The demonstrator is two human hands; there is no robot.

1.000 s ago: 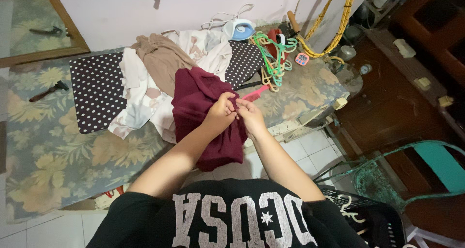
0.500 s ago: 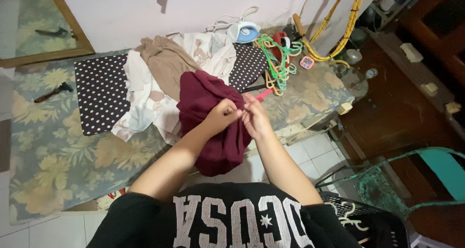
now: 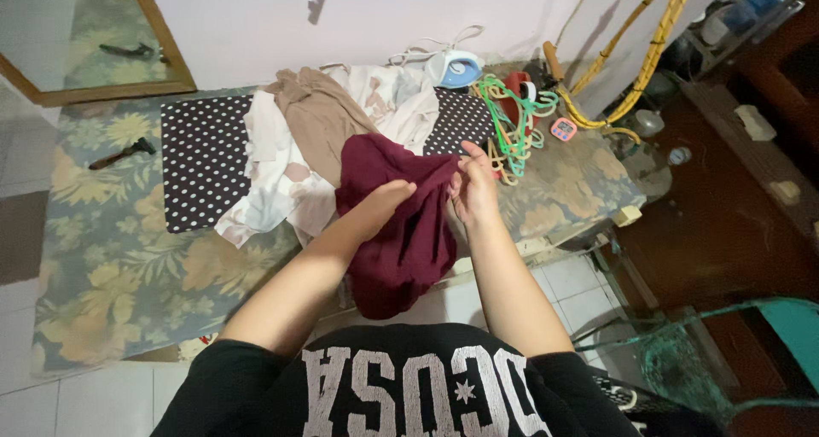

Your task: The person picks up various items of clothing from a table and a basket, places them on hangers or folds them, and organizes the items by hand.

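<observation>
At the centre of the frame, the left hand (image 3: pixel 382 203) and the right hand (image 3: pixel 474 189) each pinch the top edge of a maroon garment (image 3: pixel 401 241), which hangs over the front edge of the floral-covered worktop (image 3: pixel 111 258). Behind it lie a beige garment (image 3: pixel 320 121), a polka-dot cloth (image 3: pixel 205 160), coloured hangers (image 3: pixel 512 125) and an iron (image 3: pixel 456 66).

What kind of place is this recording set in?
Most likely a home laundry or ironing corner. A padded floral-covered table carries a heap of clothes, an iron by the wall and a bundle of plastic hangers. Both hands work a maroon garment.
</observation>
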